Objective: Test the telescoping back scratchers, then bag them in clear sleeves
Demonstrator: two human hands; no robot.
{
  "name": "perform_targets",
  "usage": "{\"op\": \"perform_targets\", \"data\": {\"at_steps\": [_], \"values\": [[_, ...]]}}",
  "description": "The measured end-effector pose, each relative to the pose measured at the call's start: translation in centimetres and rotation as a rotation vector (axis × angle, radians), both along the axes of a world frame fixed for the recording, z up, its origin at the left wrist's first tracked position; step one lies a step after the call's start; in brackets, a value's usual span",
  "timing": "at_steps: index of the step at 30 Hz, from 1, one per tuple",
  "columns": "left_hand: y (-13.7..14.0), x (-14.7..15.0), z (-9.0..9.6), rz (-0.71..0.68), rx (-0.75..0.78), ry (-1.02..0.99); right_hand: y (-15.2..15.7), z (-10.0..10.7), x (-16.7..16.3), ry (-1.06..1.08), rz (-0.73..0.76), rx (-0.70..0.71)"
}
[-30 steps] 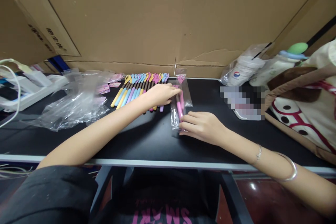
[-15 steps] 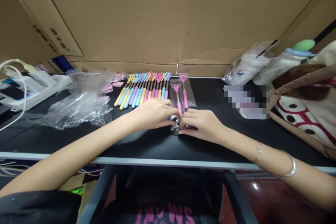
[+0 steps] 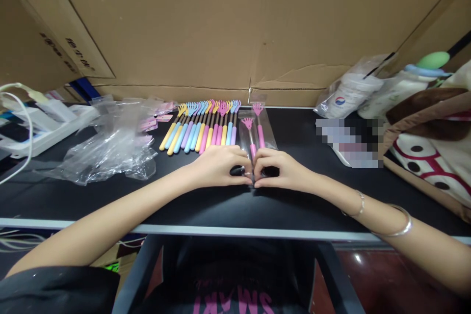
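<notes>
A pink back scratcher (image 3: 252, 143) lies in a clear plastic bag, its hand-shaped head away from me. At the bag's near end, my left hand (image 3: 225, 164) and my right hand (image 3: 279, 169) meet with thumbs and fingertips pinched on the plastic. The pinched edge is mostly hidden by the fingers. Just to the right, a second bagged pink back scratcher (image 3: 260, 133) lies flat on the black table. Left of my hands, a row of unbagged back scratchers (image 3: 201, 130) has yellow, blue, purple and pink handles.
Loose clear bags (image 3: 114, 149) are heaped at the left, beside pink cards (image 3: 149, 125) and a white power strip (image 3: 55, 130). To the right are a bagged cup (image 3: 346, 95), a blurred-out item (image 3: 349, 142) and a cloth bag (image 3: 437, 157). Cardboard (image 3: 206, 24) stands behind.
The crumpled shiny plastic between my hands is now pulled flatter and mostly covered by my fingers. My fingertips have come together at the bag's near end. The view shifted slightly.
</notes>
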State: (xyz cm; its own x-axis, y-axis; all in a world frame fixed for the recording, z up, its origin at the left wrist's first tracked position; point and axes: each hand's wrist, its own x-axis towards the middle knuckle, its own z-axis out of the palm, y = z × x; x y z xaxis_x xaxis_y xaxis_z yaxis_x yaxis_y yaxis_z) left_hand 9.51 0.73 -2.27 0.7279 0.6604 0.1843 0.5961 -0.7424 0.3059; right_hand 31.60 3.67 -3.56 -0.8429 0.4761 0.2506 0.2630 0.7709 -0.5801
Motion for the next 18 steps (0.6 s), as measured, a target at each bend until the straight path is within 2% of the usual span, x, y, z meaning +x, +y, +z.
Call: {"op": "perform_targets", "data": {"at_steps": [9, 14, 18], "values": [[-0.2, -0.2, -1.0, -0.028, -0.038, -0.119, -0.7, 0.8, 0.9, 0.007, 0.008, -0.045], [-0.2, -0.2, -0.9, -0.017, -0.011, -0.115, -0.9, 1.1, 1.3, -0.030, 0.026, 0.054], [-0.4, -0.4, -1.0, 0.008, 0.061, -0.051, -1.1, 1.0, 1.6, -0.083, -0.019, 0.175]]}}
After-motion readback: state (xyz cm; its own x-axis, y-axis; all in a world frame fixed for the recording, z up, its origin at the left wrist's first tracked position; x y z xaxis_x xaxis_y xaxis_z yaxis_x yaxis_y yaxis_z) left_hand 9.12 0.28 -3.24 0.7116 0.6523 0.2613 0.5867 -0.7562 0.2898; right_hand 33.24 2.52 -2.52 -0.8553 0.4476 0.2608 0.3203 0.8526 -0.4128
